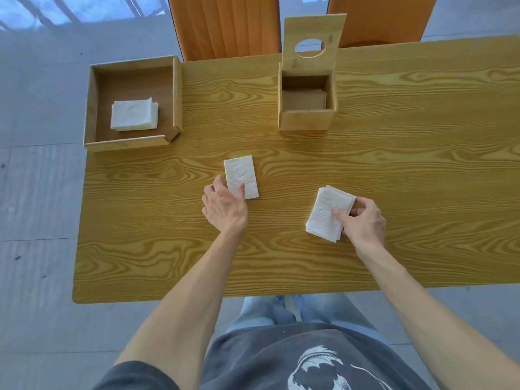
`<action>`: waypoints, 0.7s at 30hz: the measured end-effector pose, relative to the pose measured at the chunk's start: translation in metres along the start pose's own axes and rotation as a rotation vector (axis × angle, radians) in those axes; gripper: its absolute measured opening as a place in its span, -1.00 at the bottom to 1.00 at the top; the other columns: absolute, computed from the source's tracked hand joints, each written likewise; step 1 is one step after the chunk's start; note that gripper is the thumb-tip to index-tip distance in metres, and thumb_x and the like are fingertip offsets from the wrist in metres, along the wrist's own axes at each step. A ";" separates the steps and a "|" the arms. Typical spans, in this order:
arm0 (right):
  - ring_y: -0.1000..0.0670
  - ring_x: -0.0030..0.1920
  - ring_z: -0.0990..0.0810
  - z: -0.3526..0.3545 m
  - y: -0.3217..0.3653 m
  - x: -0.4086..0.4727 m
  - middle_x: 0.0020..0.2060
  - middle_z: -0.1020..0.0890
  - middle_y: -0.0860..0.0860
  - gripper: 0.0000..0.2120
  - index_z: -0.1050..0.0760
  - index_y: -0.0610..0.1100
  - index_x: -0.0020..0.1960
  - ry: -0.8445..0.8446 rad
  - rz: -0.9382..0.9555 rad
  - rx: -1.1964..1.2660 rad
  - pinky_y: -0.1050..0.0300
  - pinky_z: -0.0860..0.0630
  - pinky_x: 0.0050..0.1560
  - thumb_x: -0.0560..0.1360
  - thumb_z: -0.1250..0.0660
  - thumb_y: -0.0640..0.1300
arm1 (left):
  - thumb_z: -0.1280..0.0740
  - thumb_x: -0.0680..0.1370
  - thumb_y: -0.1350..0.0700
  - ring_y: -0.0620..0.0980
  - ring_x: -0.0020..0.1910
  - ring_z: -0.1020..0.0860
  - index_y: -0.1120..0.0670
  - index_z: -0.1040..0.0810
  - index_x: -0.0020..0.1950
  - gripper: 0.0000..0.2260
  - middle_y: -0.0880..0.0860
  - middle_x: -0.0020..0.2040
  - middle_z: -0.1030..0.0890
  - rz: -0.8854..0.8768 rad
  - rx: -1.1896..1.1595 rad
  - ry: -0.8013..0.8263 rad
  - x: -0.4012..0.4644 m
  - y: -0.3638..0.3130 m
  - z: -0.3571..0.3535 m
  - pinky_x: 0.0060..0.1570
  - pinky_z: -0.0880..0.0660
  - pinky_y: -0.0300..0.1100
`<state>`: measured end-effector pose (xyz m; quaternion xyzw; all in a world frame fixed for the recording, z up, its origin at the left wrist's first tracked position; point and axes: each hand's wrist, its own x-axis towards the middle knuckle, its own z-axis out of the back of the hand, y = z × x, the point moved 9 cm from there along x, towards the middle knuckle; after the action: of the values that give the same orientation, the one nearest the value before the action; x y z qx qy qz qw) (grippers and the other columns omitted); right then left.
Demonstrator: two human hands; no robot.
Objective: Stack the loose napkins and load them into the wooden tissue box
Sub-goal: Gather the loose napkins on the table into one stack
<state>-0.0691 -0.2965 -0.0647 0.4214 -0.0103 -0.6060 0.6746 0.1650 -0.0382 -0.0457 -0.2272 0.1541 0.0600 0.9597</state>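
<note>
A single white folded napkin (240,175) lies flat at the table's middle. My left hand (223,206) rests on its lower left corner, thumb on top. To the right, a small stack of white napkins (326,212) sits slightly fanned; my right hand (363,219) grips its right edge, thumb on top and fingers underneath. The wooden tissue box (306,119) stands at the back centre with its lid (312,32) swung up, a round hole in it. A few napkins lie inside the box.
A shallow wooden tray (176,94) at the back left holds another stack of white napkins (133,114). Two orange chairs (225,23) stand behind the table. The table's front edge (197,298) is close to my body.
</note>
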 end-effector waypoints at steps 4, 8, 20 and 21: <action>-0.08 -0.05 -0.67 -0.016 0.018 0.000 -0.08 -0.65 0.02 -0.49 -0.47 -0.06 0.28 0.034 0.032 -0.010 -0.13 -0.66 -0.07 0.39 -0.54 -0.04 | -0.39 0.51 -0.16 0.14 0.32 -0.42 0.08 -0.36 0.43 -0.42 0.13 0.31 -0.47 0.070 0.037 0.064 0.009 0.000 -0.003 0.27 -0.31 0.05; -0.07 -0.05 -0.67 -0.027 0.035 0.001 -0.07 -0.65 0.03 -0.50 -0.48 -0.06 0.28 0.040 0.067 -0.043 -0.08 -0.65 -0.06 0.40 -0.53 -0.03 | -0.40 0.50 -0.15 0.13 0.29 -0.46 0.08 -0.42 0.33 -0.50 0.11 0.26 -0.51 0.113 0.024 0.119 0.011 -0.003 -0.011 0.27 -0.32 0.06; -0.07 -0.06 -0.69 -0.036 0.046 0.006 -0.15 -0.62 0.09 -0.50 -0.49 -0.07 0.27 0.085 0.095 -0.023 -0.14 -0.66 -0.08 0.39 -0.55 -0.03 | -0.35 0.57 0.01 -0.11 -0.15 -0.64 0.02 -0.58 0.09 -0.86 -0.04 -0.06 -0.67 0.018 -0.550 0.295 -0.015 -0.031 -0.024 -0.12 -0.56 -0.16; -0.08 -0.06 -0.69 -0.036 0.046 0.007 -0.16 -0.61 0.10 -0.51 -0.50 -0.07 0.26 0.094 0.093 -0.009 -0.14 -0.66 -0.08 0.38 -0.55 -0.04 | -0.35 0.58 0.02 -0.12 -0.16 -0.64 0.02 -0.57 0.09 -0.87 -0.04 -0.05 -0.67 0.011 -0.592 0.340 -0.020 -0.036 -0.028 -0.17 -0.55 -0.21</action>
<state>-0.0116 -0.2868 -0.0647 0.4455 0.0045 -0.5538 0.7034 0.1455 -0.0837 -0.0478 -0.5020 0.2890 0.0685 0.8123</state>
